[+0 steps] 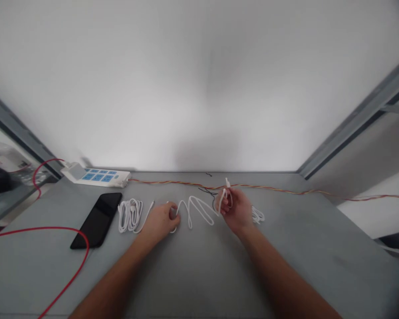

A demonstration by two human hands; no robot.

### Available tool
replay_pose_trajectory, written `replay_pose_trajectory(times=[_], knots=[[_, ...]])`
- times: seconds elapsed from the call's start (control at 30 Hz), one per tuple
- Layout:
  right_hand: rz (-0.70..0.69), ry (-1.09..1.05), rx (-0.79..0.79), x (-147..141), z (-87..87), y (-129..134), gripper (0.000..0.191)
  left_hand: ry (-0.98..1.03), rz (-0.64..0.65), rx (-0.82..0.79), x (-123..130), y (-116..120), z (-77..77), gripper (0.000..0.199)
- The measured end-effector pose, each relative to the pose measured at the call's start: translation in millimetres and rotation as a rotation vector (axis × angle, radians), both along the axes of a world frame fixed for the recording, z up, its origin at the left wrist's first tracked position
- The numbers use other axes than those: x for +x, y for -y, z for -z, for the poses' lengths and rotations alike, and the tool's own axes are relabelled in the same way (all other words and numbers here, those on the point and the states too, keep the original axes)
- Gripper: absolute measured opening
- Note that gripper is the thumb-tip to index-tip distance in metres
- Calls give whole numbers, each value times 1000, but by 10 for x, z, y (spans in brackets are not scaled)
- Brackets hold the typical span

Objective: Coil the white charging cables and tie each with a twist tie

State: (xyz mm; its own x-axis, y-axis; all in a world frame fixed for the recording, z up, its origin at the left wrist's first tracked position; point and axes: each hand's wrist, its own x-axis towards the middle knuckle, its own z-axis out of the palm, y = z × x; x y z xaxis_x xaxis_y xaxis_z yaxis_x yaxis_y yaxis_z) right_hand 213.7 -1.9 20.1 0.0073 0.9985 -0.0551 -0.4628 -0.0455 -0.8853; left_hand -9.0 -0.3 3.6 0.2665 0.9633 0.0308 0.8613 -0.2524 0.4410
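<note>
A loose white cable (201, 210) lies in zigzag bends on the grey table between my two hands. My right hand (234, 208) is closed on one end of it, with a white plug (228, 182) sticking up above the fingers. On the other end rests my left hand (162, 219), thumb and fingers curled round part of the cable. Left of that hand lies a coiled white cable (130, 215), its free end running towards the hand. Another white coil (258, 215) is partly hidden behind my right hand.
A black phone (98, 220) lies at the left, below a white power strip (103, 176) with blue sockets. A red cable (81, 266) loops at the front left. A twisted red-yellow wire (179, 182) runs along the back by the wall (199, 88).
</note>
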Motion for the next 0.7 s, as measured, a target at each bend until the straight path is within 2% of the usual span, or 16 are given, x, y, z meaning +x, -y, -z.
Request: replay_pose_trajectory(times=[0.17,0.3,0.4,0.5,0.63,0.7], knots=[[40,1,87,113,-94,16,25,-81,-112,18,-79,-68,31,20],[87,-11,53,129,-26,-34,19,56,-174,122,-119,-108,38,17],[96,174,38,73,51,-58,20,271,-165,47,-139,-146,41,13],[-31,382,19,3,105,-48,20,447,-135,-118,-172,-189,35,18],[-241,653,14,-41,148,-19,20,474,-127,-251,-221,-216,27,37],[-231,833,87,-45,153,-5,23,453,-132,-219,-224,-209,41,38]])
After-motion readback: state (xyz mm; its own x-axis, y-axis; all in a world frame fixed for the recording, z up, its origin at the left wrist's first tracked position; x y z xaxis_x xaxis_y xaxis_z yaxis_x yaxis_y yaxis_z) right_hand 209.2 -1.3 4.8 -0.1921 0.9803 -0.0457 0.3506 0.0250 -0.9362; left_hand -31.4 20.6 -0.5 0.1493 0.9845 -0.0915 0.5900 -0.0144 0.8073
